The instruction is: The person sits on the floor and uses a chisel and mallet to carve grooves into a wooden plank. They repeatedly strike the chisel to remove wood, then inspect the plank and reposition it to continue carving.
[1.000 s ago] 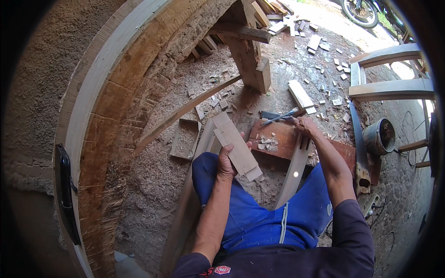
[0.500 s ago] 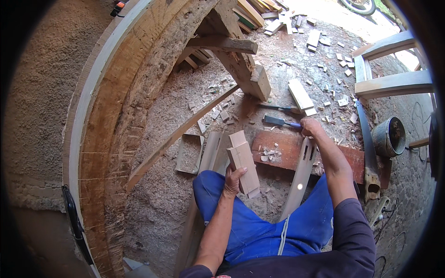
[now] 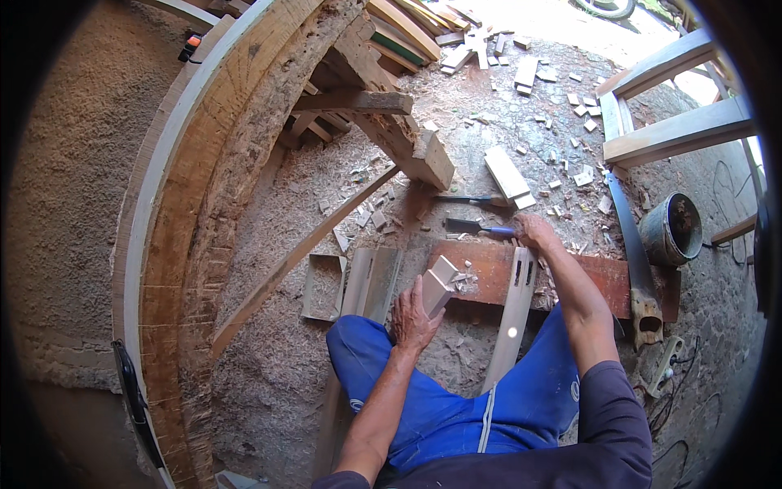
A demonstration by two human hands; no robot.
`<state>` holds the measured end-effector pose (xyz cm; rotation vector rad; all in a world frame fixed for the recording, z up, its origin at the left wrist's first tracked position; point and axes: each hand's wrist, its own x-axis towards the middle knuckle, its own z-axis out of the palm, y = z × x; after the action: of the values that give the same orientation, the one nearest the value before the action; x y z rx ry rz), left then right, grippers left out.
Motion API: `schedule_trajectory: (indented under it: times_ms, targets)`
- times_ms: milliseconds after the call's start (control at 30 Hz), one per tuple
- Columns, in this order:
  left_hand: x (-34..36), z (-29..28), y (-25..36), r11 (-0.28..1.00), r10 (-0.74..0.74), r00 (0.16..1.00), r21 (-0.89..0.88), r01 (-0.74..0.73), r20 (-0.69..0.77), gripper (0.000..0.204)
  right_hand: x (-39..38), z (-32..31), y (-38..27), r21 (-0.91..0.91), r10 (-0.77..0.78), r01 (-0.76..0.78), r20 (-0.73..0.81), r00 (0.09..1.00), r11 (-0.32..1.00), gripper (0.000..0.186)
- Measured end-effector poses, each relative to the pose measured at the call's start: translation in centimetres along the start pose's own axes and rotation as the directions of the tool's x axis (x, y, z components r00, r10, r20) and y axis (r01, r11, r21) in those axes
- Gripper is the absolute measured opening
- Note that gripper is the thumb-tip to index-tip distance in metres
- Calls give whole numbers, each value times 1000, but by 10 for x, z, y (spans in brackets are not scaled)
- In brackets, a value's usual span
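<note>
My left hand (image 3: 414,318) is closed round a pale wooden block (image 3: 437,293) with a stepped, tenon-like end, held tilted above my left knee. My right hand (image 3: 536,233) grips the blue handle of a chisel (image 3: 466,226), its dark flat blade pointing left. Below that hand, a pale wooden rail (image 3: 507,326) with slots cut near its far end slopes between my knees, over a reddish board (image 3: 603,285). Wood chips lie on the board beside the block. A second dark-bladed tool (image 3: 466,200) lies just beyond the chisel, partly hidden near a pale wood piece (image 3: 507,175).
A handsaw (image 3: 631,236) and a bucket (image 3: 672,228) stand at the right, below a wooden frame (image 3: 680,138). A large curved timber (image 3: 183,244) fills the left, with a thin strip (image 3: 305,257) slanting from it. Shavings and offcuts cover the ground.
My left hand has turned the block, so it looks foreshortened with its stepped end up and to the right. My right hand keeps hold of the chisel. The whole view has shifted slightly.
</note>
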<state>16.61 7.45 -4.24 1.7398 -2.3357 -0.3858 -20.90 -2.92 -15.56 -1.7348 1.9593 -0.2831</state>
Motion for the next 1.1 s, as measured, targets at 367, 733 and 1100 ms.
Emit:
schedule_trajectory:
  times_ms: [367,733,1100]
  targets:
    - [61,19,-24,781,172,914,-616,101,368,74,-272,-67,55,424,364,-166,-444,819,890,39]
    - [102,87,-24,987,-124,987,-89,134,104,85,-380,-14,194,-219,300,-449,-491,818,866,74]
    - [128,70,-87,923,-214,901,-224,313,377,62,-374,-95,101,798,411,83,-393,823,597,59]
